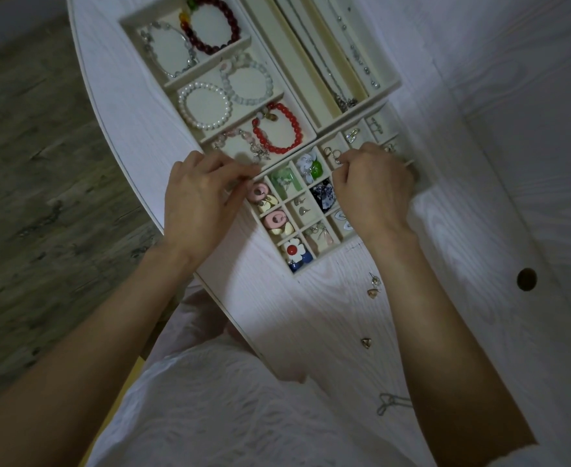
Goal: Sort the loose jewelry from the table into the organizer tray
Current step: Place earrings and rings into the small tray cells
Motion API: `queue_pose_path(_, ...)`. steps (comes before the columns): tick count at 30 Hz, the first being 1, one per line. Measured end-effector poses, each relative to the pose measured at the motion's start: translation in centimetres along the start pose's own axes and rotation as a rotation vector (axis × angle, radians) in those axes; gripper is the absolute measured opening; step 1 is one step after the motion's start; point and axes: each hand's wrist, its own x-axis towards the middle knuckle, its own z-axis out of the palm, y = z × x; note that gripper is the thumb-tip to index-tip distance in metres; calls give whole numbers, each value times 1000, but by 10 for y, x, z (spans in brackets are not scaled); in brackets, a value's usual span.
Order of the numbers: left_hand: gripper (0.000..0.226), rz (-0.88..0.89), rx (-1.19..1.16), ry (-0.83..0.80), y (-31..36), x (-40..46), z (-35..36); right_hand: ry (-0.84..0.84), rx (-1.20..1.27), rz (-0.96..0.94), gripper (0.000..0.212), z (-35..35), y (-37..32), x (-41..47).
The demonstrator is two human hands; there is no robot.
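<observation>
Both grips curl on the earring tray (324, 252), left hand (199, 200), right hand (375, 190); three loose earrings (374, 287) nearby.

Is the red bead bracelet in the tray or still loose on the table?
In. The red bead bracelet lies inside a compartment of the bracelet tray, its walls around it, beside a pale pink bracelet.

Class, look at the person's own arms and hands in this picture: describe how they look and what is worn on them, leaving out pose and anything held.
Both forearms are bare up to the frame edge. The left hand and right hand show no gloves, and no rings, watch or bracelets can be seen. A white sleeve edge shows at the right arm, bottom right. The lap is covered by white textured fabric.
</observation>
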Motion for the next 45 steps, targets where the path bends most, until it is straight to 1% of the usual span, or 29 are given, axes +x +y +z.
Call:
queue_pose_path(9, 19, -7, -8, 5, 1, -1, 0, -18, 97, 16, 27, -2, 2, -1)
queue_pose_path(16, 19, -7, -13, 15, 0, 0, 1, 25, 86, 31, 28, 1, 5, 1)
queue_pose_path(27, 19, 2, -15, 15, -1, -1, 2, -39, 88, 19, 27, 1, 5, 1)
queue_pose_path(34, 19, 4, -11, 19, 0, -1, 2, -8, 99, 25, 29, -1, 4, 3)
queue_pose_path(41, 19, 3, -13, 12, -1, 0, 2, -58, 76, 11, 30, 1, 4, 1)
queue_pose_path(45, 20, 2, -10, 14, -1, -1, 2, -46, 98, 7, 30, 1, 3, 0)
